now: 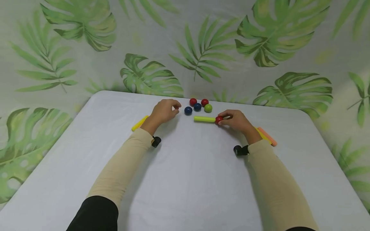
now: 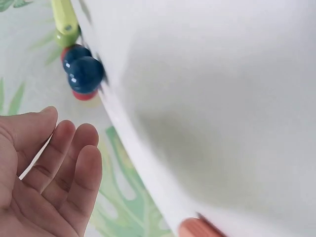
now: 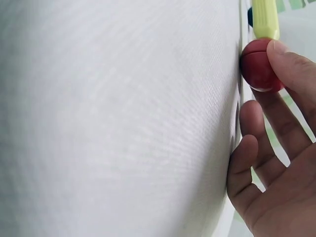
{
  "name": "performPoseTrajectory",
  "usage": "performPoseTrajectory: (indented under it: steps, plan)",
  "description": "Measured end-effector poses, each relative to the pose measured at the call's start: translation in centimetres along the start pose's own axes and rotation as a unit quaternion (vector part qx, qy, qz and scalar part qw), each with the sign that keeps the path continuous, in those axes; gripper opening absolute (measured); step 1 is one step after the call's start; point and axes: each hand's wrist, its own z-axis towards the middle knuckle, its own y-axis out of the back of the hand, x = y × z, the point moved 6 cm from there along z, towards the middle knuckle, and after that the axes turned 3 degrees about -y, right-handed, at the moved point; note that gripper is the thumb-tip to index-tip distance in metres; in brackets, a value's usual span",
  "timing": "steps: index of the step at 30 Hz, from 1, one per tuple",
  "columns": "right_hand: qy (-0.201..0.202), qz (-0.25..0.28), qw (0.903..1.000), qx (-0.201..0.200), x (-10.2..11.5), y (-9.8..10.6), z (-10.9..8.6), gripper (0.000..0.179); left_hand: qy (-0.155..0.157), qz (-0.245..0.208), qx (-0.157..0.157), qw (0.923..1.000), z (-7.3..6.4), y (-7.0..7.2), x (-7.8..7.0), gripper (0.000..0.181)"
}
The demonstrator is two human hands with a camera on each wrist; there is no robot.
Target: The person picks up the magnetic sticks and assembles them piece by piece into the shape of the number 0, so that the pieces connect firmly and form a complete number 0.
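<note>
My right hand pinches a red ball between thumb and fingers. The ball touches the right end of a yellow-green stick lying on the table. Beyond the stick sit a green ball, two blue balls and two more red balls. Just left of the nearer blue ball, my left hand hovers with bent fingers and holds nothing. In the left wrist view its palm shows bare.
A yellow stick lies beside my left forearm; an orange stick shows in the left wrist view. Another orange stick and a yellow one lie by my right wrist. The white table meets a leaf-patterned cloth.
</note>
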Motion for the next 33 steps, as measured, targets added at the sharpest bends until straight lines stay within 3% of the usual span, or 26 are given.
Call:
performPoseTrajectory:
  steps: [3, 8, 13, 21, 33]
  plan:
    - [-0.004, 0.001, 1.0000, 0.005, -0.1, -0.1, 0.1, 0.041, 0.018, -0.018, 0.008, 0.9996, 0.0, -0.3, 0.9, 0.031]
    - [-0.012, 0.010, 0.9998, 0.014, -0.9, -0.1, -0.3, 0.042, 0.049, -0.083, 0.013, 0.9953, 1.0, -2.4, 1.8, 0.036]
    - [-0.010, 0.021, 0.9997, 0.012, -0.9, -0.1, -0.3, 0.043, 0.064, -0.132, 0.009, 0.9891, 1.8, -3.6, 1.5, 0.042]
    - [0.004, 0.024, 0.9997, 0.010, -0.1, 0.0, 0.1, 0.042, 0.070, -0.145, 0.012, 0.9868, 2.4, -4.6, 0.8, 0.054]
    - [-0.018, 0.032, 0.9993, 0.010, -0.7, -0.1, 0.4, 0.042, 0.083, -0.144, -0.001, 0.9862, 2.2, -5.1, 0.7, 0.042]
